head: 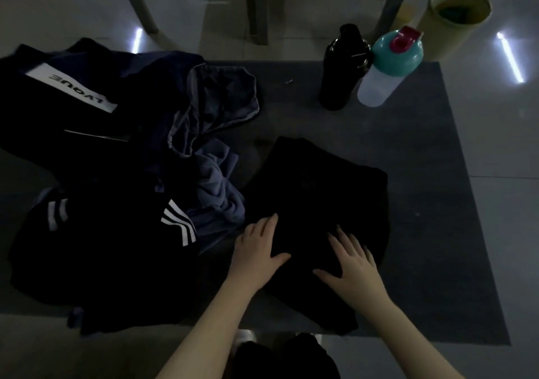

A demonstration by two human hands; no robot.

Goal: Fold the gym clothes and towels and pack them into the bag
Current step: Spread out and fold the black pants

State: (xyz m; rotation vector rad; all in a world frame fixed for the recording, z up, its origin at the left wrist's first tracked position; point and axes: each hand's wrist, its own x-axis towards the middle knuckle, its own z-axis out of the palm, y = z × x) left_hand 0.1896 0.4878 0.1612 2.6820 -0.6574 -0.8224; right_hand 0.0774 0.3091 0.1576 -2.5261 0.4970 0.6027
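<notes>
Stage: the task was judged to be early. One piece was being folded and nothing was seen packed.
Piece in hand: a black garment (320, 189) was laid flat on the dark mat (423, 174), near the middle of the view. It appeared to be gathered into a rough rectangle, but its layers could not be counted in the dim light.
Unfolded heap: a crumpled pile was seen from 9 to 11 o'clock of that garment. A black striped garment (116, 247) lay at 9 o'clock, a blue-grey cloth (215, 186) just beside the garment's left edge, and a navy piece (215, 95) at 11 o'clock.
Bag: a black item with a white label (70, 89) was seen far out at 10 o'clock. Whether it was the bag could not be told.
Left to do: this fold was judged unfinished, the heap unfolded and all packing not yet begun.
Left hand (259, 247): it was laid flat on the garment's near left part, fingers straight and thumb spread, with nothing gripped.
Right hand (350, 262): it was pressed flat on the near right part, fingers splayed, with nothing gripped.
Other things: a black bottle (341, 69) and a teal-capped bottle (385, 69) were stood touching at 1 o'clock. A yellow bin (455, 22) was seen beyond them.
</notes>
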